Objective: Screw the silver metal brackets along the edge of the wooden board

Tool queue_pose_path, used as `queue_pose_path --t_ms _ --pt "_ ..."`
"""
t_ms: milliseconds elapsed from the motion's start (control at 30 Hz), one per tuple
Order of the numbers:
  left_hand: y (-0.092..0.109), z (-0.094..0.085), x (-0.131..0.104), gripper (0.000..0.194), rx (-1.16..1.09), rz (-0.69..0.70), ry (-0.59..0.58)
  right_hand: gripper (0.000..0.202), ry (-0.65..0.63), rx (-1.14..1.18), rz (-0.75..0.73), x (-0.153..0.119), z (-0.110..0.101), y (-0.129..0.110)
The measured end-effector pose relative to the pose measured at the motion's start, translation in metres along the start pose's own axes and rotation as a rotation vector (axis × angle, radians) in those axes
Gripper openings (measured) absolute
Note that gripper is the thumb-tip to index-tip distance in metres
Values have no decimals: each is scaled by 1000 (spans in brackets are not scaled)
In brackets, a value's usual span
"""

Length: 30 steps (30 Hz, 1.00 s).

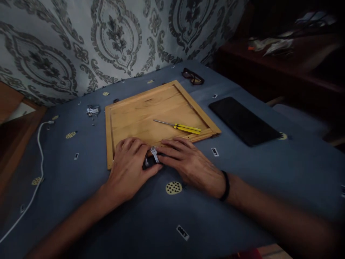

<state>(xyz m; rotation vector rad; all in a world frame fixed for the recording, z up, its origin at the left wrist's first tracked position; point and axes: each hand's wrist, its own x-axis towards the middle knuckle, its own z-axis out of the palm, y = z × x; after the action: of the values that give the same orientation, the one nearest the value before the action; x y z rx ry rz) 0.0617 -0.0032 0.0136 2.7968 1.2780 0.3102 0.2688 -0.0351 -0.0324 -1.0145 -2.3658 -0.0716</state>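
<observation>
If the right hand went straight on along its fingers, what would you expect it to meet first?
Most likely the metal fitting, which the right hand may already be touching; depth is unclear there.

Head view, single: worn on the person's head, facing forward and down. Range: near. Central field: left hand [129, 165], right hand [190, 163], wooden panel [134, 122]. Upper field: patterned backdrop [115, 34]. Lower field: blue cloth [151, 219], seen from above.
</observation>
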Motion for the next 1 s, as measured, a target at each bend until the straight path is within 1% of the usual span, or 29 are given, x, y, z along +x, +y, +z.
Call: queue_pose_path --t_ms 167,467,633,733,800,867,933,1000 --pt "-1 -1 0 26 -50 -22 -2 25 23 -11 -18 1 -1 0" --pt "-2 0 2 25 -98 -34 2 28 24 -19 -20 0 0 1" --pt "-2 -1 2 26 -83 -35 -12 30 -12 -14 -14 -2 4 2" --pt "-1 -1 2 27 -74 -38 -16 35 -40 21 -2 -4 3 2" --pt "-1 -1 1 29 -76 -38 -12 38 -19 66 12 -5 0 3" --pt "-2 -1 1 30 -82 -34 -7 37 49 83 17 -5 -6 5" --pt "-2 -1 0 31 -81 -28 -3 35 104 25 56 -3 -14 10" --pt "-3 -1 0 32 -75 -25 -3 33 96 -103 169 -1 -21 19"
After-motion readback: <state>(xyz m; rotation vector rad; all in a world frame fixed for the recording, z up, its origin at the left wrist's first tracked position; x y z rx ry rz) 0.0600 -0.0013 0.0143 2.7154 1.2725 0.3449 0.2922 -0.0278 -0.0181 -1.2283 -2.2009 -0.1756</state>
